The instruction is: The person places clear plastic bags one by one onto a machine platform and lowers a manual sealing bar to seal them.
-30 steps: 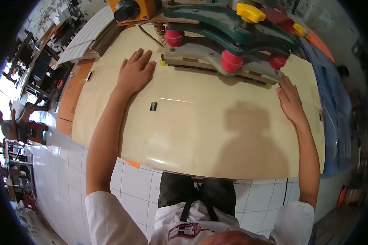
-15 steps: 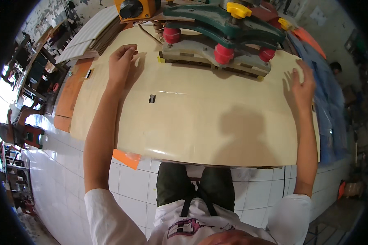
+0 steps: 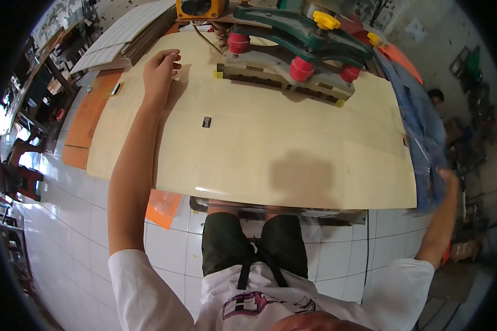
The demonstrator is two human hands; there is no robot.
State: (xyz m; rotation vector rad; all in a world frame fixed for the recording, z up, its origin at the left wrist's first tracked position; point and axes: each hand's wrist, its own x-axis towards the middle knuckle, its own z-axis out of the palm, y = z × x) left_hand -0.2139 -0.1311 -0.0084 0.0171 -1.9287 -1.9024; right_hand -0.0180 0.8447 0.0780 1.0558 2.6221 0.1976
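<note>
My left hand [image 3: 161,67] rests over the left part of a pale cream sheet or board [image 3: 243,160] that covers the table. Its fingers are loosely curled in, and nothing shows in them. Far to the right, beyond the board's edge, my right hand [image 3: 447,179] is at the outer side of a stack of blue plastic sheets [image 3: 419,132]. Motion smears its fingers, so I cannot see whether they grip the plastic. A small dark tab [image 3: 206,122] lies on the board between my left hand and its middle.
A green press head [image 3: 303,38] with red cushions and yellow knobs stands over the board's far side. Left of it are an orange machine box [image 3: 200,7] and a stack of white ridged panels [image 3: 124,36]. An orange sheet [image 3: 163,208] hangs below the table's front edge.
My right hand has moved off the board, outward and nearer to me, to the blue plastic. The left hand stays about where it was. The view has shifted slightly.
</note>
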